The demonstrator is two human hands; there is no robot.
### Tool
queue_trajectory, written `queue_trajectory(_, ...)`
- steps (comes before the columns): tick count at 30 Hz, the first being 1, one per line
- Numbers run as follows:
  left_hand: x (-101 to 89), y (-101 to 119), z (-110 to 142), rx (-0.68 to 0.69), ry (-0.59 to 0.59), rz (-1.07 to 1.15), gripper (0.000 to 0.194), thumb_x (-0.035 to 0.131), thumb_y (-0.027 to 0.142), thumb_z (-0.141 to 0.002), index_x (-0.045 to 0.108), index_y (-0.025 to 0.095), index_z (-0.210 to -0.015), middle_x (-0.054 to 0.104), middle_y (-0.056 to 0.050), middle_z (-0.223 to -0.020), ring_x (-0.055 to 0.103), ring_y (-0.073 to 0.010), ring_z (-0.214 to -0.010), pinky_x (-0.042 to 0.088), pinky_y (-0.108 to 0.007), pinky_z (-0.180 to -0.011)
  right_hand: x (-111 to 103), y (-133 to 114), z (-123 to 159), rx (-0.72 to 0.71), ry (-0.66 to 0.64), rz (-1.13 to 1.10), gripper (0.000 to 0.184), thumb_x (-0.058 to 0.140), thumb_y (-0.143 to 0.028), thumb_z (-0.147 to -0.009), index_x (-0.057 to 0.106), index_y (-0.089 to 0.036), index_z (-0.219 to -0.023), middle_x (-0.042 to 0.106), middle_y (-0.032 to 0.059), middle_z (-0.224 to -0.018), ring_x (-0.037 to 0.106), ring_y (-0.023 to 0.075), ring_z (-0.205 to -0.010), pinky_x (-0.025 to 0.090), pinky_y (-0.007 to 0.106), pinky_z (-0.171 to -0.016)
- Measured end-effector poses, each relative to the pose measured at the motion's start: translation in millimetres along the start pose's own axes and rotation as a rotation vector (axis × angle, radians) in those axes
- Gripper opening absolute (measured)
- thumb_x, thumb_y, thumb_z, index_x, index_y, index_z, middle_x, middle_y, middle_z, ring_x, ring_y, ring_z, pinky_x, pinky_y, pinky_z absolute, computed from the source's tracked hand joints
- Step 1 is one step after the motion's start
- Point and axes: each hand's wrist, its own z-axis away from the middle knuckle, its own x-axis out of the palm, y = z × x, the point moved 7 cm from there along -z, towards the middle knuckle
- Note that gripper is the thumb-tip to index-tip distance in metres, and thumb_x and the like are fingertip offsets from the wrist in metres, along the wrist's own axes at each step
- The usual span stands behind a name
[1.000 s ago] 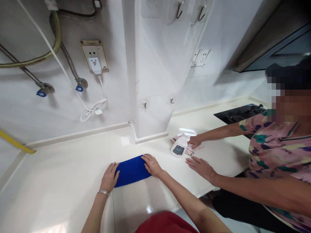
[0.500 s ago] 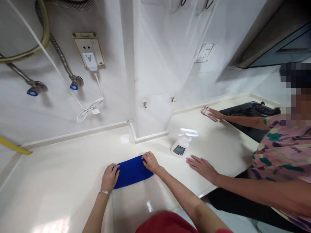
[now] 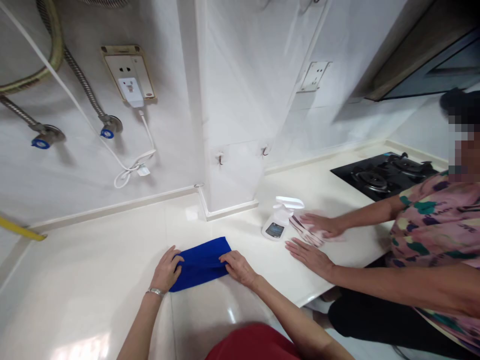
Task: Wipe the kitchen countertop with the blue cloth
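A blue cloth (image 3: 202, 262) lies folded into a rectangle on the pale countertop (image 3: 123, 280), with a slight ridge across its middle. My left hand (image 3: 165, 268) grips the cloth's left end between curled fingers and thumb. At the right end, my right hand (image 3: 239, 266) pinches the cloth's edge, fingertips pressed on it. To the right of my right hand stands a white spray bottle (image 3: 275, 222) with a dark label.
A co-worker (image 3: 431, 235) on the right presses a striped cloth (image 3: 308, 232) on the counter, the other hand flat nearby. Behind is a black gas hob (image 3: 375, 177). A wall column (image 3: 232, 165) juts out ahead. A yellow hose (image 3: 22, 230) lies at far left.
My right hand has slid down along the cloth's right end, uncovering its far corner. The co-worker's striped cloth has come from beside the hob to near the spray bottle.
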Motion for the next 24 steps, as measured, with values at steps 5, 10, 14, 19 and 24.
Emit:
queue_trajectory(5, -15.2, 16, 12, -0.096, -0.231, 0.084, 0.024, 0.046, 0.021, -0.088, 0.064, 0.023, -0.104, 0.073, -0.004, -0.099, 0.071, -0.0206, -0.088, 0.061, -0.036, -0.081, -19, -15, 16, 0.074, -0.007, -0.055, 0.033, 0.045, -0.006, -0.082, 0.06, -0.024, -0.106, 0.071, 0.0051, -0.116, 0.065, 0.0192, -0.106, 0.052, 0.038, -0.096)
queue_trajectory(10, -32.9, 53, 51, -0.103, -0.282, 0.175, 0.025, 0.047, 0.022, -0.086, 0.062, 0.024, -0.105, 0.073, -0.003, -0.099, 0.071, -0.0189, -0.088, 0.059, -0.032, -0.08, -36, -37, 49, 0.08, -0.07, -0.118, 0.028, 0.048, -0.007, -0.082, 0.059, -0.024, -0.102, 0.071, 0.0038, -0.118, 0.064, 0.0177, -0.108, 0.052, 0.034, -0.095)
queue_trajectory(14, -29.3, 84, 82, -0.169, -0.393, 0.223, 0.029, 0.049, 0.017, -0.082, 0.064, 0.025, -0.105, 0.073, -0.003, -0.099, 0.07, -0.0195, -0.091, 0.058, -0.033, -0.083, -35, -48, 74, 0.105, -0.2, -0.117, 0.028, 0.049, -0.008, -0.083, 0.061, -0.025, -0.103, 0.071, 0.0037, -0.116, 0.065, 0.0173, -0.106, 0.051, 0.033, -0.093)
queue_trajectory(19, -28.7, 97, 101, -0.243, -0.512, 0.326, 0.018, 0.054, 0.03, -0.089, 0.068, 0.027, -0.099, 0.072, -0.003, -0.103, 0.069, -0.02, -0.096, 0.057, -0.034, -0.087, -33, -57, 87, 0.056, -0.267, -0.07, 0.011, 0.057, -0.03, -0.093, 0.066, -0.023, -0.094, 0.073, 0.0025, -0.093, 0.068, 0.017, -0.095, 0.043, 0.04, -0.106)
queue_trajectory(24, -22.0, 90, 81, -0.29, -0.257, 0.25, 0.034, 0.043, 0.043, -0.098, 0.065, 0.026, -0.118, 0.07, -0.006, -0.12, 0.067, -0.0221, -0.109, 0.056, -0.04, -0.097, -49, -48, 90, 0.113, -0.129, 0.085, 0.031, 0.039, -0.028, -0.102, 0.065, -0.022, -0.087, 0.068, 0.0016, -0.077, 0.064, 0.0146, -0.076, 0.045, 0.04, -0.104)
